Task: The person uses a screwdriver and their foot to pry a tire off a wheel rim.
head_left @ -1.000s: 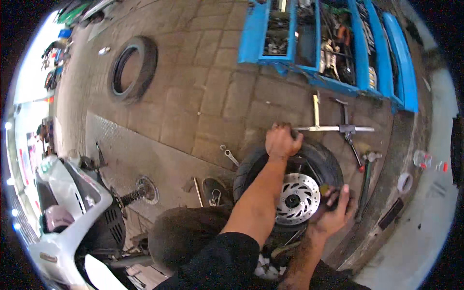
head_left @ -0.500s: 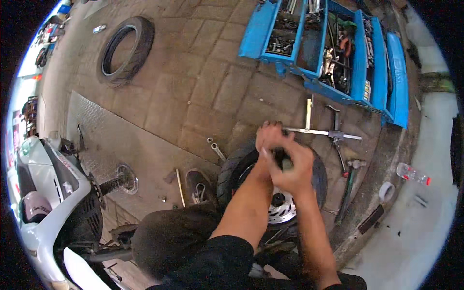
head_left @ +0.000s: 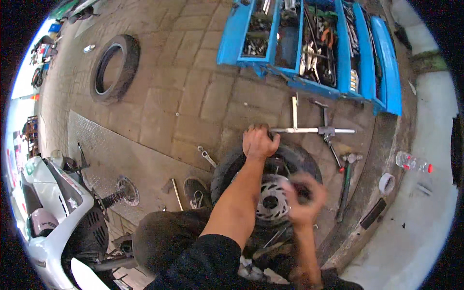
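Observation:
A wheel with a black tyre [head_left: 307, 159] lies on the floor in front of me, a slotted silver brake disc [head_left: 271, 202] at its middle. My left hand [head_left: 259, 142] is closed over the tyre's far edge, its fingers curled over the outer side. Over the right side of the wheel, by the disc, is my right hand [head_left: 307, 200], smeared by motion. Its fingers look curved, but whether anything is in them cannot be made out. My left forearm covers part of the wheel.
An open blue toolbox [head_left: 309, 87] full of tools stands far right. Nearer lie metal bars [head_left: 309, 130], a hammer [head_left: 346, 183], a spanner [head_left: 208, 157] and another hammer [head_left: 175, 191]. A loose tyre [head_left: 126, 67] is far left, a silver motorcycle [head_left: 63, 203] near left, a bottle [head_left: 411, 162] right.
My right hand has come away from the tyre's far edge and moved nearer me, to the wheel's right side. My left hand stays at the far edge. The view has shifted slightly.

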A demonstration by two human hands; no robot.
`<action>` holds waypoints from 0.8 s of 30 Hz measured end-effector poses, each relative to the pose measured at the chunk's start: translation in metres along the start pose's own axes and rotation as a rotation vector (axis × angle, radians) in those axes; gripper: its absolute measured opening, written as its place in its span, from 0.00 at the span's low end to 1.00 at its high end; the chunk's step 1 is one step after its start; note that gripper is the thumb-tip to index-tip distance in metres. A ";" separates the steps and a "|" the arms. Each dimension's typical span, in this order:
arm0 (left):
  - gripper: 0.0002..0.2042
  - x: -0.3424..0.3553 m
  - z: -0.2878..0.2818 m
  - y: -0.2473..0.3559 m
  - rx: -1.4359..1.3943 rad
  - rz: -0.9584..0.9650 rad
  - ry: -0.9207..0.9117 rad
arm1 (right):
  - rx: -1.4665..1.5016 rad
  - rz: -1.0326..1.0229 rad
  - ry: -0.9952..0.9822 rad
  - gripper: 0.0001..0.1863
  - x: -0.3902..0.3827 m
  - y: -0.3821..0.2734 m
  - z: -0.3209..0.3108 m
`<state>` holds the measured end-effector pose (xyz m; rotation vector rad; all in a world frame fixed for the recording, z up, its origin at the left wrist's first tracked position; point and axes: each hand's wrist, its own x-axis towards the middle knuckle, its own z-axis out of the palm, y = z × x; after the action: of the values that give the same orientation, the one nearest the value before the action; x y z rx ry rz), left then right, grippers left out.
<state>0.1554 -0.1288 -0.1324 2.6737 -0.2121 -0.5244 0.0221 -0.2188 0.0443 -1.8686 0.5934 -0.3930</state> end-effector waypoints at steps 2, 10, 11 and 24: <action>0.24 0.006 -0.015 0.025 0.006 -0.028 -0.051 | 0.334 0.226 0.214 0.09 -0.006 0.008 -0.022; 0.25 0.006 0.007 0.004 -0.037 0.097 0.088 | 0.115 0.204 0.134 0.06 -0.050 0.001 -0.013; 0.24 0.006 0.006 0.001 -0.039 0.089 0.097 | 0.044 0.144 0.070 0.06 -0.049 -0.011 -0.009; 0.26 0.002 -0.010 0.010 0.002 0.023 -0.051 | -0.307 0.177 -0.296 0.27 -0.132 0.039 -0.013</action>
<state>0.1607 -0.1348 -0.1205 2.6581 -0.2583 -0.5863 -0.1012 -0.1646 0.0140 -2.0941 0.6355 0.0978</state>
